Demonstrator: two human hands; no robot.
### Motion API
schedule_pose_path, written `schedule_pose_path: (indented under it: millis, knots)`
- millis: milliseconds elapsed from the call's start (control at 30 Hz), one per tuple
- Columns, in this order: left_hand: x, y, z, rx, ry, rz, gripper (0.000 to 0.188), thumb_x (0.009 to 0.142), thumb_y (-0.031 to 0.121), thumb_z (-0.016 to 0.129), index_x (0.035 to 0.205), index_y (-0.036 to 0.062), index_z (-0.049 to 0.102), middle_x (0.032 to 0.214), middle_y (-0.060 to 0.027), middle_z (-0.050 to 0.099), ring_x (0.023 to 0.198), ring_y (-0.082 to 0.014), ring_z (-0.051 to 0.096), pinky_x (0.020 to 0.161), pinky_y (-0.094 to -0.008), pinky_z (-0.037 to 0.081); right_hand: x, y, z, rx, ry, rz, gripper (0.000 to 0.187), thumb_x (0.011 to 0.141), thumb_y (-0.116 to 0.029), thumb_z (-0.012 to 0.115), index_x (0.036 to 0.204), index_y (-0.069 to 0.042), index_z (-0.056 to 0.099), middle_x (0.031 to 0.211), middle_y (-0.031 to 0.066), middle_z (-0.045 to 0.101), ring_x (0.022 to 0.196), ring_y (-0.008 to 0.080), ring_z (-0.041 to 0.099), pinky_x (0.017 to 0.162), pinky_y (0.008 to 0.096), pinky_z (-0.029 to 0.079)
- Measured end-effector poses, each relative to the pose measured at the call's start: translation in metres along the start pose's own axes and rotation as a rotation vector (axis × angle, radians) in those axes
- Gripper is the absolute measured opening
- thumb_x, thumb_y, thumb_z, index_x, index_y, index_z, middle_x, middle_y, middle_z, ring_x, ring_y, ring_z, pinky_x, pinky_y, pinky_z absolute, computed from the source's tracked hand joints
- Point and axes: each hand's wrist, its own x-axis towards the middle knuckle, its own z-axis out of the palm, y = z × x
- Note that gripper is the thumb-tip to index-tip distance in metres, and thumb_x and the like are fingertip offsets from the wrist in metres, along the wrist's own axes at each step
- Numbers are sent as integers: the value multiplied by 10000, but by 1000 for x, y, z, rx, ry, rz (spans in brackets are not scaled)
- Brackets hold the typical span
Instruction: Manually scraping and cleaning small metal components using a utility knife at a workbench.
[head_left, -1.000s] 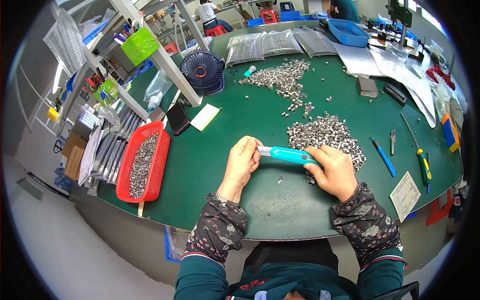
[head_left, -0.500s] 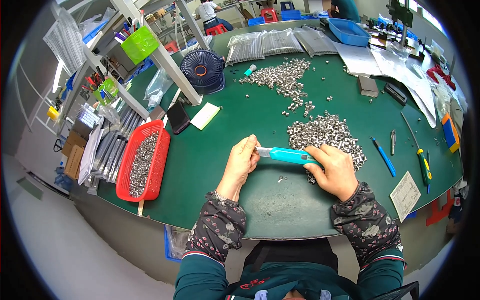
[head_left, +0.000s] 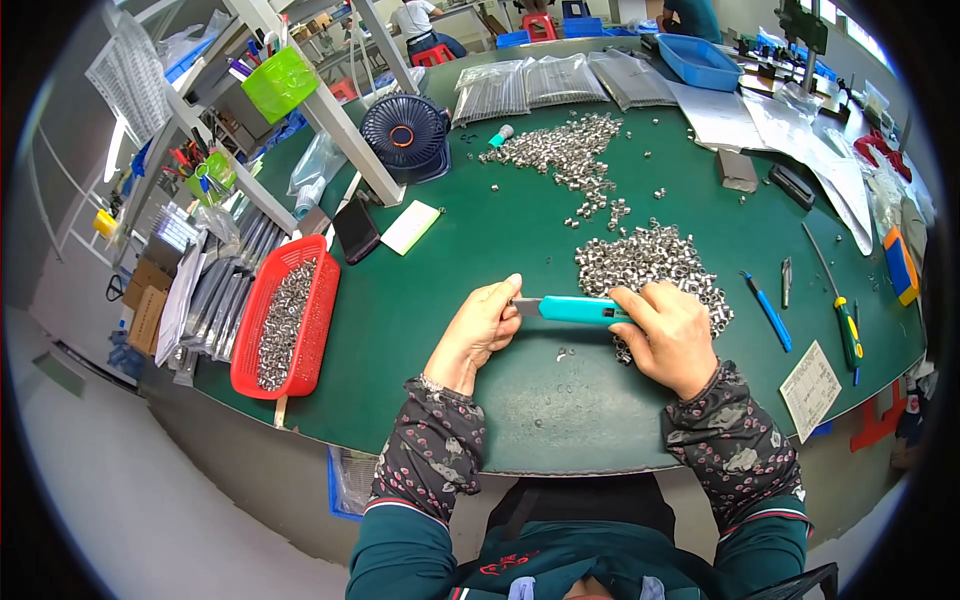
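Observation:
My right hand (head_left: 668,338) is wrapped round the turquoise handle of a utility knife (head_left: 580,310), whose grey blade points left. The blade's tip meets the fingertips of my left hand (head_left: 477,335). Thumb and finger of that hand pinch a small metal ring, mostly hidden by the fingers. Just beyond and partly under my right hand lies a heap of short silver metal rings (head_left: 645,265). A few tiny shavings (head_left: 566,354) rest on the green table (head_left: 540,420) below the knife.
Farther off spreads another heap of metal rings (head_left: 570,155). At left, a red basket (head_left: 325,325) holds small metal parts, near a phone (head_left: 355,231) and a fan (head_left: 405,138). On the right lie a blue-handled tool (head_left: 768,312), a screwdriver (head_left: 848,330) and a paper slip (head_left: 810,391).
The knife's blade has turned slightly and sits more level against my left fingertips. My left hand has shifted a little, with its fingers slightly rearranged; my right hand keeps its grip.

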Motion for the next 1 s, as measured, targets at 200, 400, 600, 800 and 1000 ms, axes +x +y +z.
schedule_pose_path:
  millis: [200,400,600,800,1000]
  knots:
    - [2,-4,-5,-110,-114,-83,384,918,375,437,634,122,385,466,49,295,362,-37,217,300,-179,162,3,5,-3,-35,213,78,392,622,-120,712,989,-86,581,663,54,460,595,223,493,512,333,404]
    - [2,0,-8,-359,-115,87,350,935,319,389,659,103,407,472,20,312,380,-63,252,296,-175,203,3,4,3,-182,60,11,359,639,-111,676,985,-84,586,702,40,478,662,202,502,541,314,411]
    - [7,-6,-3,-325,-221,199,191,897,190,462,819,29,527,652,-27,469,479,-70,365,365,-170,281,-1,10,11,-217,17,35,396,611,-98,703,988,-93,584,703,45,482,662,215,503,548,325,422]
    - [12,-24,38,869,11,622,142,739,80,647,878,67,622,657,-8,445,596,-119,473,554,-253,388,3,8,-3,-151,233,195,376,648,-96,694,1008,-100,584,731,46,510,665,219,530,554,326,441]
    - [8,-28,57,1146,39,647,126,742,97,636,866,106,616,738,-66,469,700,-230,541,614,-351,437,1,5,-4,-79,228,190,397,647,-84,699,1027,-94,585,728,55,514,652,228,535,546,331,430]
